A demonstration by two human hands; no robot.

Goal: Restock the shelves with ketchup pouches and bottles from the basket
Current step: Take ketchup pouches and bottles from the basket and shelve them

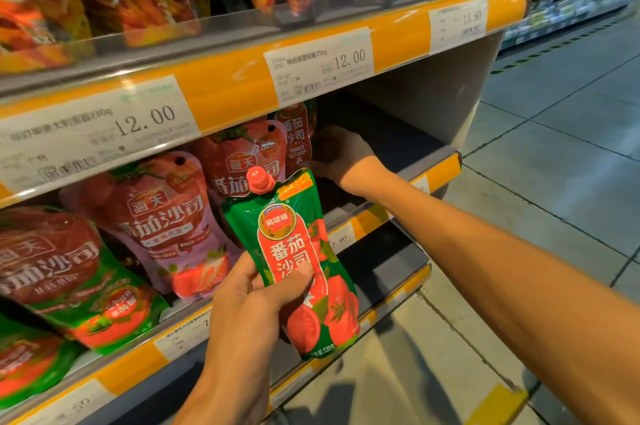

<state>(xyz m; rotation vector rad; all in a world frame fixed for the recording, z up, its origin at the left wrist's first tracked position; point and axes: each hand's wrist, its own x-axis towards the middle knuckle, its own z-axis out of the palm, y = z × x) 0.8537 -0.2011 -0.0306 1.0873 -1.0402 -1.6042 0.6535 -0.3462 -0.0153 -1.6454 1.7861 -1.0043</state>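
My left hand (246, 307) grips a green and red ketchup pouch (311, 272) with a red cap, upright in front of the middle shelf (429, 171). My right hand (341, 154) reaches into that shelf and holds the right edge of a red ketchup pouch (298, 133) standing at the end of the row, thumb in front and fingers behind it. Left of it stand pink strawberry-print pouches (166, 227) and green and red pouches (69, 279). No basket or bottles are in view.
The upper shelf (225, 92) carries dark and orange sauce packs behind an orange price rail. Right of my right hand the middle shelf is dark and bare up to its grey side panel (450, 92). A lower shelf rail (391, 300) juts out below. Tiled aisle floor (554, 165) lies to the right.
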